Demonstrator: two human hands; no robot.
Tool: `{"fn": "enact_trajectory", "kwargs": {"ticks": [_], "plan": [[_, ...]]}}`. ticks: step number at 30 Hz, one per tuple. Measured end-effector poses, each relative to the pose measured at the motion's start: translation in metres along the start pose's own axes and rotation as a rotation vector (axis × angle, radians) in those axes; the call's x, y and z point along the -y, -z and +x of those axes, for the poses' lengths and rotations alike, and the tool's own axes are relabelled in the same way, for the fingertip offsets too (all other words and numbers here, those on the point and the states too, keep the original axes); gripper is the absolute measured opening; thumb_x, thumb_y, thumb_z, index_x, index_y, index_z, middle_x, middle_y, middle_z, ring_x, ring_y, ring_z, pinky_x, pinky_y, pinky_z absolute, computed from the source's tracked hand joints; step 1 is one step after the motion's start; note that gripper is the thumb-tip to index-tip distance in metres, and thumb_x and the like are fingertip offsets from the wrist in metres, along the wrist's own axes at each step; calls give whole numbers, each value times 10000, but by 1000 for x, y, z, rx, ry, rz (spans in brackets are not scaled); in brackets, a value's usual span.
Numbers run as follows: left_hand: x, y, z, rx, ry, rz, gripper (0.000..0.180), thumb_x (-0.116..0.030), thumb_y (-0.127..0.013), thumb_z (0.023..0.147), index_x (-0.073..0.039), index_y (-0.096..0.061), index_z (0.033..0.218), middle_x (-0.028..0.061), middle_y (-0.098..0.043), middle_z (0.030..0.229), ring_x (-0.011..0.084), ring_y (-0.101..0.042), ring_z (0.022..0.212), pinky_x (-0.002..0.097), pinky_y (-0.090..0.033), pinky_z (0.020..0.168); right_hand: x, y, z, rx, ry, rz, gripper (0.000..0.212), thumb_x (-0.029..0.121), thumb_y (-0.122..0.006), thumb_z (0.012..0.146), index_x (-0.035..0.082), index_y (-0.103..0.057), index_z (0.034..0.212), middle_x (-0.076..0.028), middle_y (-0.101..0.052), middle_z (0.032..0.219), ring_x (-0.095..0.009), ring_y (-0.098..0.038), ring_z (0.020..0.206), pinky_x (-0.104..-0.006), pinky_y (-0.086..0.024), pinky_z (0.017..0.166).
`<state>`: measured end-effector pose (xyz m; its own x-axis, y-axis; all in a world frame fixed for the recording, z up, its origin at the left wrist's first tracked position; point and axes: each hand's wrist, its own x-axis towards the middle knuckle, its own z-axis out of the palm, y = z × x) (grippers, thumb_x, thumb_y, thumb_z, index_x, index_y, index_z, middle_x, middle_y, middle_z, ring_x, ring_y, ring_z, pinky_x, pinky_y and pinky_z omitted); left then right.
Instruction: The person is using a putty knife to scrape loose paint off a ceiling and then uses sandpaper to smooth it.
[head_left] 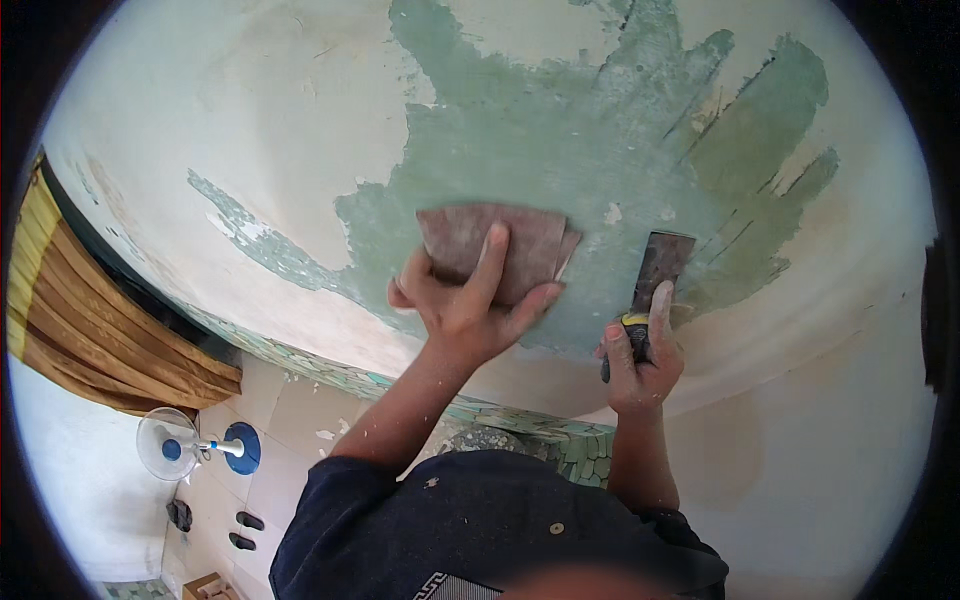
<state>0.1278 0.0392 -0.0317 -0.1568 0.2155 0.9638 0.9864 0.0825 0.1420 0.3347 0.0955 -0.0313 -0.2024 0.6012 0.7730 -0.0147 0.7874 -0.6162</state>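
Note:
My left hand [460,310] presses a folded sheet of brownish-red sandpaper [530,250] against the wall, its fingers spread over the sheet and the thumb at its lower edge. Beneath it lies a large bared green patch [520,130] with ragged edges, where the white coat is gone. To the right, my right hand [645,365] grips a putty knife [663,265] with a dark and yellow handle. Its wide metal blade points up and lies on or close to the green surface; contact cannot be told. White dust coats my right fingers.
White wall coat [270,90] surrounds the green area. Low on the wall runs a strip of green stone-patterned tiling [330,375]. At the left hang yellow-brown curtains [110,310]. A standing fan [190,445], dark slippers [245,530] and a cardboard box [208,588] are on the tiled floor.

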Motion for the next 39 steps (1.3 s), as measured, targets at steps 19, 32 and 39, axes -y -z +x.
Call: {"fn": "enact_trajectory", "kwargs": {"ticks": [19,32,39], "plan": [[-23,6,15,34,25,-3,995,-632,-848,662,-95,-562,1450,325,-398,1274,411,-347,1164,492,-250,1037,5,12,-10,66,-47,-13,610,18,-695,888,-152,-455,1423,-226,-702,1139,-112,-583,723,-254,-502,640],[-41,17,184,-287,-155,59,846,-606,-778,765,-162,-564,1453,270,-425,1193,387,-379,1086,521,-256,966,16,8,-15,69,-58,98,597,-34,-631,907,-123,-425,1460,-239,-672,1214,-106,-584,678,-266,-508,621],[-17,-8,3,-93,6,-64,876,-640,-824,666,-136,-656,1363,273,-479,1179,372,-383,1104,464,-254,959,10,16,-17,29,-91,-43,565,8,-631,932,-155,-428,1434,-303,-591,1358,-208,-654,917,-311,-534,796]]}}
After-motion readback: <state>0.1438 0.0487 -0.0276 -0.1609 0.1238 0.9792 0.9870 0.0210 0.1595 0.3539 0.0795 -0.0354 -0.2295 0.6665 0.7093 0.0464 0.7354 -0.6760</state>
